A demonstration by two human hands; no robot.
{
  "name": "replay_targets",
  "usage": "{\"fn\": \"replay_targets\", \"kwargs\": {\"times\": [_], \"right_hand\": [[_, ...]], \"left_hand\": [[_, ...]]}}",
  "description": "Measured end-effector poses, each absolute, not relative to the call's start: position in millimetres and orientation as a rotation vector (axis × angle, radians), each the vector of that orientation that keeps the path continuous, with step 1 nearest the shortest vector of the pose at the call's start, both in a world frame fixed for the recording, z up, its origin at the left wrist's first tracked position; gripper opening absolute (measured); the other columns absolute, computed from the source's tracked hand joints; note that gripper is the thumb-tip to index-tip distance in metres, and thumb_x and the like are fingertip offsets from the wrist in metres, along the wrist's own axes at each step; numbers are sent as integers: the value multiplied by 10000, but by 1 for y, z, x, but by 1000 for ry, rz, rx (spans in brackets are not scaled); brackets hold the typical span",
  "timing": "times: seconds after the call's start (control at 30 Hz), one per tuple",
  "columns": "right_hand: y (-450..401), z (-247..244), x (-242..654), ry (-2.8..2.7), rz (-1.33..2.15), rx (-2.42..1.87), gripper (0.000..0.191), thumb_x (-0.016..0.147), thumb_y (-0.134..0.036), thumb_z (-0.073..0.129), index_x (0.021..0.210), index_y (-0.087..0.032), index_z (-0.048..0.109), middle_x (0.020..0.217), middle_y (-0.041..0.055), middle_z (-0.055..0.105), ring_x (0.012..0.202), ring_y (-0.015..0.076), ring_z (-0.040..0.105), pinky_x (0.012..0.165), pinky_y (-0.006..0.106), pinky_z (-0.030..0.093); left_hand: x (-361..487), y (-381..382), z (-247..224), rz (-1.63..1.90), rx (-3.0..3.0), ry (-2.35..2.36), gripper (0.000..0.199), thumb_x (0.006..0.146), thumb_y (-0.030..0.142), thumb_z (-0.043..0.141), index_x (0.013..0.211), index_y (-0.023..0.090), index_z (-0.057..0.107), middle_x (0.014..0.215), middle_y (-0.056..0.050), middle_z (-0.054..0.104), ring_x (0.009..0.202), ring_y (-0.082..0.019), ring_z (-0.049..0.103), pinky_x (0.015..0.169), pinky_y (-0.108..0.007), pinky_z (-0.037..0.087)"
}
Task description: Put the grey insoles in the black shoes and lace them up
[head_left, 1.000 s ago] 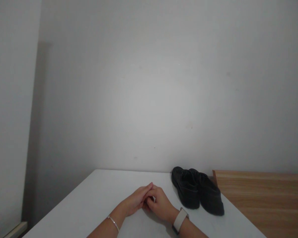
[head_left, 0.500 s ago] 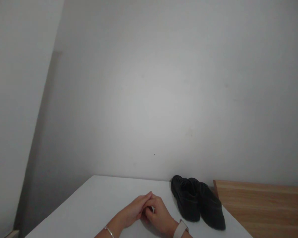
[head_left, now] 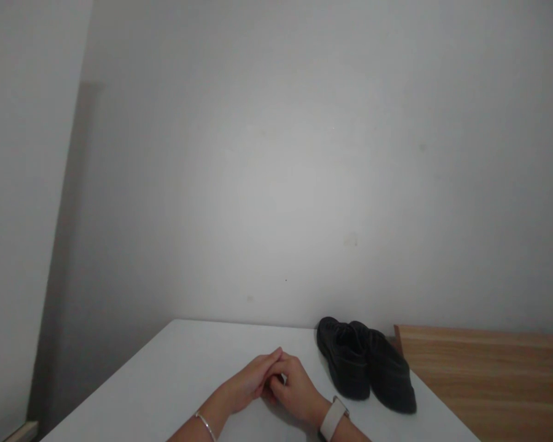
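The table (head_left: 133,382) is white, with a flat top, and in the view it becomes narrower toward the far edge. Directly on it stand two black shoes (head_left: 381,369), close side by side near the far right corner, their toes toward the far edge.
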State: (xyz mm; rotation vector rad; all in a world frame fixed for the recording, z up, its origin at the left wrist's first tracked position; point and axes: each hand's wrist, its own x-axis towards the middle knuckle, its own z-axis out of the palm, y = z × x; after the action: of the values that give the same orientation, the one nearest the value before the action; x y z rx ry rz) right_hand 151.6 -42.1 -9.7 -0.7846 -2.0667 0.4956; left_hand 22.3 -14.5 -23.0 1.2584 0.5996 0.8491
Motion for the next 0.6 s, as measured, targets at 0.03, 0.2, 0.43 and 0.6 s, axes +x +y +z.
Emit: {"fn": "replay_targets", "kwargs": {"times": [0.03,0.2,0.43,0.6], "right_hand": [[-43,-10,152,-2069,498,-785,339,647,-7,414,627,-187,701,729,19,666,773,154,590,763,260,436],[-45,-7,152,-2077,491,-766,309,648,-10,427,608,-182,681,711,16,649,753,153,584,756,262,440],[-41,-9,154,-2120,482,-747,309,665,2,441,660,-185,687,749,12,654,786,152,580,782,264,443],[-48,10,165,-2110,144,-882,288,758,-31,453,811,-193,685,860,40,638,851,171,566,801,290,434]], "left_hand": [[22,-15,-22,853,1258,602,496,766,608,597,904,136,662,742,-26,660,674,-149,578,620,-249,407],[21,-18,-21,860,1283,565,474,803,575,575,926,129,681,830,-52,694,813,-176,609,740,-269,422],[22,-15,-21,841,1277,585,467,795,579,583,900,130,661,730,-30,658,692,-147,585,638,-247,420],[18,-7,-19,854,1293,655,616,775,718,462,823,125,621,598,-4,574,505,-115,510,501,-241,377]]}}
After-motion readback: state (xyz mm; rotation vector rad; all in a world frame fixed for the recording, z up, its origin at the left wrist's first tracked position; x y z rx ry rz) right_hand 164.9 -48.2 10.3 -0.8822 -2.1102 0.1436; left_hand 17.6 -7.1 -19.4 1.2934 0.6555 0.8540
